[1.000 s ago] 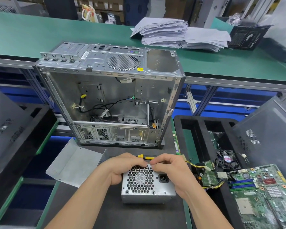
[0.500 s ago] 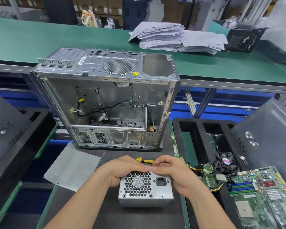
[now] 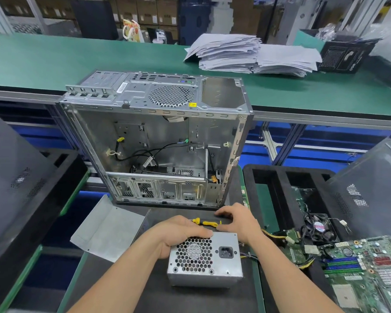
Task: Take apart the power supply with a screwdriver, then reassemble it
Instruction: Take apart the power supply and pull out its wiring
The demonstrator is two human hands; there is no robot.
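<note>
The grey metal power supply stands on the black mat with its fan grille and power socket facing me. My left hand rests on its top left, fingers curled over the front edge of the top. Just behind the unit lies a yellow and black screwdriver on the mat. My right hand reaches over the screwdriver's black handle end, with fingers and thumb closed around it. Yellow and black wires run from the unit's right side toward the tray.
An open, gutted computer case stands right behind the hands. A loose metal sheet lies at the left. At the right, a black foam tray holds a fan and a motherboard. Paper stacks sit on the green bench.
My right hand left the top of the power supply and moved back onto the screwdriver handle. My left hand stayed on the unit. The view shifted slightly downward.
</note>
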